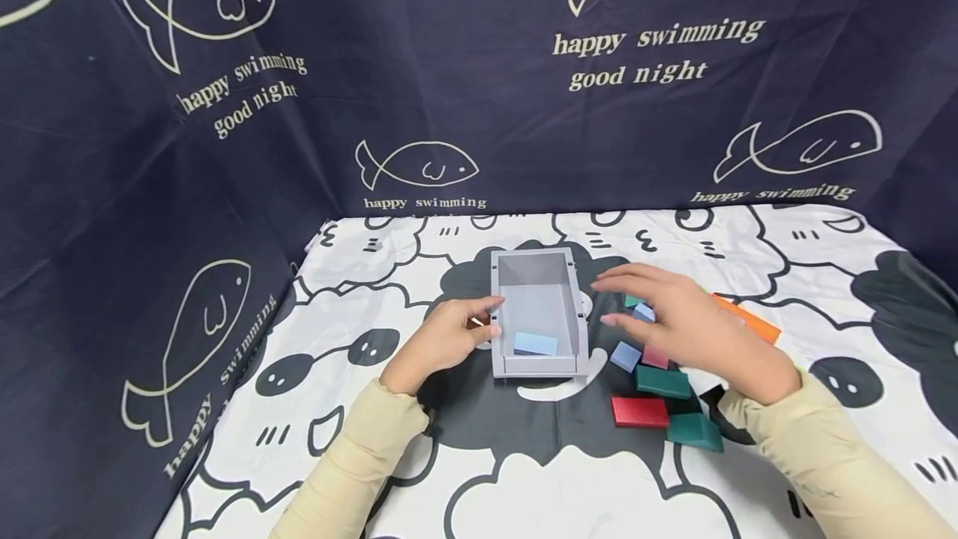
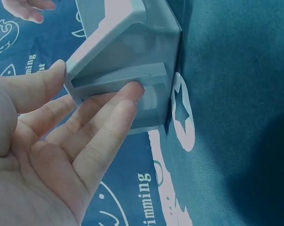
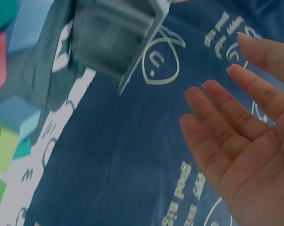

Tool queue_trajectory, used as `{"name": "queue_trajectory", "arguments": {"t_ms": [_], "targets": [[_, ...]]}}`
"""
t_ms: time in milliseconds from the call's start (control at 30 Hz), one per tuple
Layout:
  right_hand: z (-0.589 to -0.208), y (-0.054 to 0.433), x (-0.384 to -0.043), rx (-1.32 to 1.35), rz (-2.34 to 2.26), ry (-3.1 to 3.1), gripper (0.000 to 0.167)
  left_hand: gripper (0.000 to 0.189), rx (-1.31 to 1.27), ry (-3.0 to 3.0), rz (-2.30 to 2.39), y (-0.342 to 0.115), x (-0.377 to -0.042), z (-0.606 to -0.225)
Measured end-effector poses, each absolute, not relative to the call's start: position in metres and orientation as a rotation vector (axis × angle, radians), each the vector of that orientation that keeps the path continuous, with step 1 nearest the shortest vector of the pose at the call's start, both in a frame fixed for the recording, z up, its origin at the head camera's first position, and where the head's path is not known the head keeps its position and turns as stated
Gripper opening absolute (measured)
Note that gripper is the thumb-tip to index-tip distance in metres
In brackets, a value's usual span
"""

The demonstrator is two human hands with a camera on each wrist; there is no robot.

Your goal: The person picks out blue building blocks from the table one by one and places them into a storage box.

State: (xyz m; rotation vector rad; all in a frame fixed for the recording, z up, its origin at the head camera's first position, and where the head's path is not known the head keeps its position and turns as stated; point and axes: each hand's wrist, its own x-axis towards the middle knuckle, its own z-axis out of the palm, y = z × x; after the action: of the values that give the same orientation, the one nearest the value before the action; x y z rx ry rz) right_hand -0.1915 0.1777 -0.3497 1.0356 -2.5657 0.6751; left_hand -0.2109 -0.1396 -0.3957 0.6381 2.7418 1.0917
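A grey plastic bin [image 1: 538, 360] stands mid-table with a light blue block [image 1: 535, 343] lying inside at its near end. My left hand [image 1: 447, 331] grips the bin's left side. In the left wrist view, the thumb of that left hand [image 2: 62, 127] touches the rim of the bin [image 2: 118, 77], and the fingers lie against the outer wall below it. To the right of the bin, my right hand [image 1: 677, 327] hovers over several blocks, fingers spread and loosely bent. In the right wrist view, nothing is in the right hand [image 3: 245, 136], which is apart from the bin [image 3: 111, 40].
Loose blocks lie right of the bin: a red block [image 1: 639, 412], a dark green block [image 1: 662, 382], another green one [image 1: 694, 432], a blue one [image 1: 625, 355] and an orange one [image 1: 758, 326]. Some are partly hidden under the right hand. A dark fish-print curtain [image 1: 479, 65] stands behind.
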Motion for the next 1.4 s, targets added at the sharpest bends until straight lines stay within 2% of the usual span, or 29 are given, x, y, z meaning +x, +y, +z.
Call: {"name": "queue_trajectory", "arguments": {"t_ms": [400, 867, 1200, 1400], "targets": [[-0.345, 0.208, -0.198, 0.897, 0.633, -2.603, 0.04, 0.045, 0.619, 2.739, 1.096, -0.139, -0.211, -0.396], [-0.365, 0.236, -0.22, 0.804, 0.718, -2.847, 0.044, 0.046, 0.608, 2.728, 1.095, -0.14, -0.212, -0.397], [-0.365, 0.276, -0.234, 0.604, 0.725, -3.08, 0.048, 0.046, 0.594, 2.734, 1.097, -0.139, -0.211, -0.395], [-0.368, 0.295, -0.24, 0.547, 0.652, -3.151, 0.044, 0.045, 0.591, 2.73, 1.105, -0.139, -0.211, -0.394]]}}
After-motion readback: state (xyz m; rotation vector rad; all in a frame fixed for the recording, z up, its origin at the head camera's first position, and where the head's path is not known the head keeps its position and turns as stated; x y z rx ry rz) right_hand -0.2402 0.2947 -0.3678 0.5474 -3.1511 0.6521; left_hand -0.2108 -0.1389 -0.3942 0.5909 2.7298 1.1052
